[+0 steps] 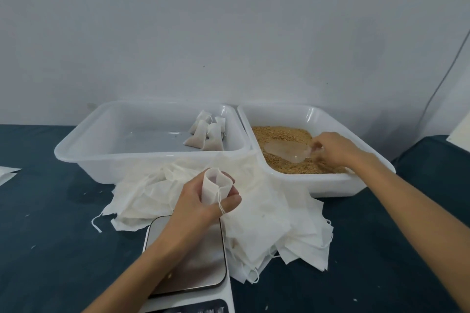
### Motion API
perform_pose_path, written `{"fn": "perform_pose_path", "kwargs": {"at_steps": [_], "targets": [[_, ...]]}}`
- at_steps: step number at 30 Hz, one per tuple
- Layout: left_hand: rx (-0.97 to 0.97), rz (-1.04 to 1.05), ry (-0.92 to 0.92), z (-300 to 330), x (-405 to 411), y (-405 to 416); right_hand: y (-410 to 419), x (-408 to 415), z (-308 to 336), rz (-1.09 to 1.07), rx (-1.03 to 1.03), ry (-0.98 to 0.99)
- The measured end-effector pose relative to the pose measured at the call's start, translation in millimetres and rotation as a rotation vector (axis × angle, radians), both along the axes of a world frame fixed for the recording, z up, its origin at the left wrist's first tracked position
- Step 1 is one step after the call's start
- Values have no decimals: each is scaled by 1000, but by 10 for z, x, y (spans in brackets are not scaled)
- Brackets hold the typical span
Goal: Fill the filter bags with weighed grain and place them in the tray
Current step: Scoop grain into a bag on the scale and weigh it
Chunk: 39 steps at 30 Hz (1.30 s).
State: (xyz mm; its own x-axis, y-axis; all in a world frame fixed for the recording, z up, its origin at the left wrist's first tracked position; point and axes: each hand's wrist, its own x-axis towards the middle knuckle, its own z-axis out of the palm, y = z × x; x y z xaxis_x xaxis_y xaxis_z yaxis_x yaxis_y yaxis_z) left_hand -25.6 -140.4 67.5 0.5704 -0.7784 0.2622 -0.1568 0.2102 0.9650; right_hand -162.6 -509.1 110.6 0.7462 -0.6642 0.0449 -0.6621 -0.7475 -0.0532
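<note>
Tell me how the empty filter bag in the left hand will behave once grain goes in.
The filter bag looks thin and floppy; its mouth seems open only because the left hand grips it. It will probably sag under grain. Its dangling drawstring may snag.

plain grey wall, dark teal tabletop

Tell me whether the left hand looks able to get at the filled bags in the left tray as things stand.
Probably yes for reach: the tray is open-topped and nothing lies between. But the left hand already holds an empty filter bag in its grip, so the filled bags would need a freed hand.
</note>
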Motion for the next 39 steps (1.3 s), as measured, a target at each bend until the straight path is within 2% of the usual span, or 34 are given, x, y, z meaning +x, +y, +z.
{"fn": "perform_pose_path", "kwargs": {"at_steps": [3,6,11,16,21,26,31,39], "targets": [[15,-23,42,-14,-41,-5,-80,-167,143,-27,-204,46],[20,-64,74,-30,-91,4,-141,-298,298,-53,-477,186],[22,-55,94,-34,-97,2,-122,-362,439,33,-612,340],[51,-16,78,-79,-46,46,94,-193,293,187,-513,244],[72,91,151,-130,65,105,167,-111,232,182,-367,182],[59,129,132,-126,190,227,70,-206,142,188,-134,69],[72,160,-20,-114,337,364,-24,-236,-55,173,147,-146],[-16,320,-36,-194,429,567,-49,-257,-101,156,253,-228]]}}
